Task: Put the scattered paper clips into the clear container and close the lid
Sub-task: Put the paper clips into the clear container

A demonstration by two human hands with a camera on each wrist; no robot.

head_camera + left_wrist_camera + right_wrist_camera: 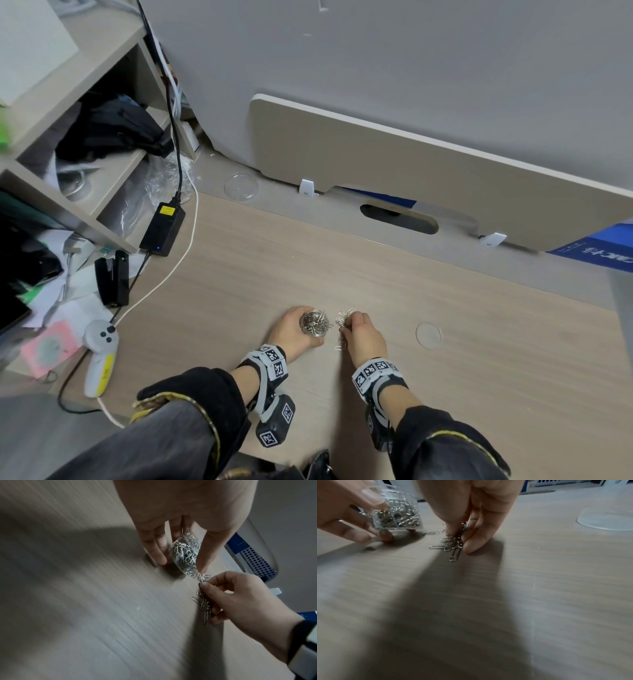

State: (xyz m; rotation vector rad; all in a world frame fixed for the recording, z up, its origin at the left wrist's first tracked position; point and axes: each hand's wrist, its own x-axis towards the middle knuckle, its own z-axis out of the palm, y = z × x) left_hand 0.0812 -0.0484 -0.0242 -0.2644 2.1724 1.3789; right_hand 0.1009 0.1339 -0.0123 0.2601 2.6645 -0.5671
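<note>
My left hand (301,329) grips the small clear container (314,324), which is open at the top and holds many silver paper clips. In the left wrist view the container (185,553) sits between thumb and fingers, tilted toward the right hand. Just right of it, my right hand (346,324) pinches a bunch of paper clips (342,320) low over the desk. The bunch of clips (452,545) hangs from the fingertips (471,547), and one loose clip (431,533) lies beside it. The round clear lid (428,335) lies flat to the right.
A black power adapter (162,224) with cables, a black stapler (113,279) and a white controller (101,356) lie at the left by cluttered shelves. A second clear disc (241,187) rests near the back panel. A blue box (596,250) is far right.
</note>
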